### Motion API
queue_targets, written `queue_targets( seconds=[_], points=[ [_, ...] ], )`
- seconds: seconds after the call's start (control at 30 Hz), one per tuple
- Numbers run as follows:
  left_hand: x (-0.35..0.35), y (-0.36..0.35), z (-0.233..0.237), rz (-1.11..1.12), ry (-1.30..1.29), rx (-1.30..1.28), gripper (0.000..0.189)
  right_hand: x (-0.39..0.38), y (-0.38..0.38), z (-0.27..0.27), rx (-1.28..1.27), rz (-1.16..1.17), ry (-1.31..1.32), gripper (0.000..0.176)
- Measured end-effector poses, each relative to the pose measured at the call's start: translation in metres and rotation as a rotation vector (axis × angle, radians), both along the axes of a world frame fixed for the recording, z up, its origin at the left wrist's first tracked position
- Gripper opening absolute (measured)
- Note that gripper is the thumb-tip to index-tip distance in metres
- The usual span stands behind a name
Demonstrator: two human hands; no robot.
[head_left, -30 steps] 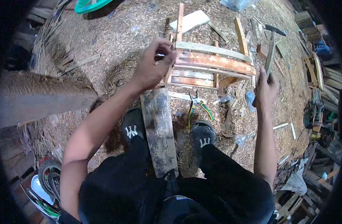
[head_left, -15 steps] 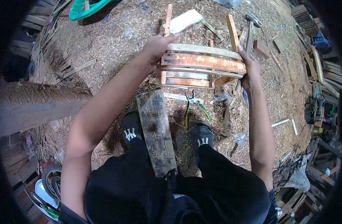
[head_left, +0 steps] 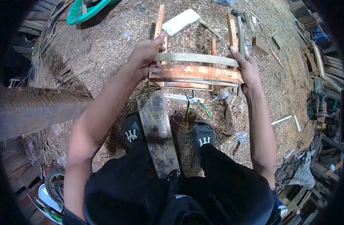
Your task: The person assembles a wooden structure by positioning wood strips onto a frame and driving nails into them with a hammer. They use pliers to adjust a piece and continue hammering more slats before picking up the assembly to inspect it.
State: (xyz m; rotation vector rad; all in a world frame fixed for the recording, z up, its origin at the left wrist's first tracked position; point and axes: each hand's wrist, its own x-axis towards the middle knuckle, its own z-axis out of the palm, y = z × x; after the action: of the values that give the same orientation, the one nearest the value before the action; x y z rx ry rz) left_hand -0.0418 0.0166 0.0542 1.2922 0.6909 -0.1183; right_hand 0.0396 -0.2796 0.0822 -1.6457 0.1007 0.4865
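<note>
A small wooden frame (head_left: 196, 72) with curved slats and upright legs is held up in front of me by both hands. My left hand (head_left: 146, 56) grips its left end, with the thumb up along the left leg. My right hand (head_left: 249, 71) is closed around the right end, its thumb against the right leg. The fingers behind the wood are partly hidden. Below the frame, pliers (head_left: 193, 99) with green and yellow handles lie on the ground. A worn plank (head_left: 155, 131) runs between my shoes.
Wood chips cover the ground. A white board (head_left: 181, 21) lies beyond the frame, and a reddish block (head_left: 260, 45) to its right. At the left a thick beam (head_left: 40, 116) juts in. A green plastic rim (head_left: 90, 15) shows at upper left. Scrap wood is piled along the right.
The frame has shifted a little left and tilted, so its front slats look wider and closer. Both hands keep their hold, the left one moving left with its end.
</note>
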Motion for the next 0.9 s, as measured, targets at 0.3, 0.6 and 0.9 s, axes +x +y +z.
queue_targets(
  seconds=[0.3,0.6,0.9],
  points=[
    [-0.008,-0.011,0.002,0.011,-0.002,-0.062,0.041,-0.022,-0.014,-0.013,0.099,-0.084,-0.061,0.023],
    [-0.015,0.003,-0.005,-0.026,-0.061,-0.096,0.045,-0.030,-0.015,-0.016,0.216,-0.053,-0.087,0.024],
    [-0.022,0.014,-0.003,-0.016,-0.097,-0.131,0.040,-0.047,-0.001,-0.004,0.289,-0.025,-0.094,0.045]
  ],
)
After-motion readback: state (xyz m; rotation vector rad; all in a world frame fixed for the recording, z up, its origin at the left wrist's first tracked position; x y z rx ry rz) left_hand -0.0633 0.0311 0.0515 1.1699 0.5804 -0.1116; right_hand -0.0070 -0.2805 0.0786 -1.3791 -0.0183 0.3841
